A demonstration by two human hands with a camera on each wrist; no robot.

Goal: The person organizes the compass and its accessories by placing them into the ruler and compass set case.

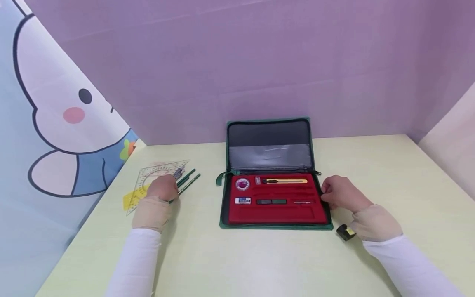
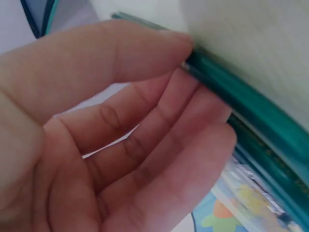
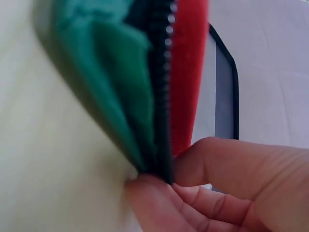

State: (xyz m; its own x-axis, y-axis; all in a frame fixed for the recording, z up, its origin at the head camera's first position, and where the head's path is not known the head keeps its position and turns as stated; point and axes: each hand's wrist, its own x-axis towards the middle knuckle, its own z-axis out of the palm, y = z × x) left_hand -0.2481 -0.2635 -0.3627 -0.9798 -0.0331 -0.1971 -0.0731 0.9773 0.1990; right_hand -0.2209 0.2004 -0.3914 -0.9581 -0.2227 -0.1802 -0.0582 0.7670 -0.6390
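Observation:
My left hand (image 1: 161, 188) is at the left of the table, its thumb and fingertips closing on a dark green pencil (image 2: 251, 104). Another green pencil (image 2: 270, 159) lies alongside it, below the fingertips. On the right, my right hand (image 1: 341, 192) pinches the zippered edge (image 3: 164, 121) of a green zip case (image 1: 276, 226) between thumb and fingers. The case lies unfolded, its lid raised at the back. In its red tray (image 1: 274, 214) sit a yellow utility knife (image 1: 289, 181), an eraser (image 1: 243, 201), a round purple-centred item (image 1: 243, 184) and several small pieces.
Clear drafting rulers (image 1: 144, 175) and a yellow plastic piece (image 1: 130, 200) lie by my left hand. Metal instruments (image 1: 179, 171) rest close to the pencils. A small black-and-yellow object (image 1: 346, 232) sits beneath my right wrist. A purple cloth (image 1: 259, 74) hangs behind the table.

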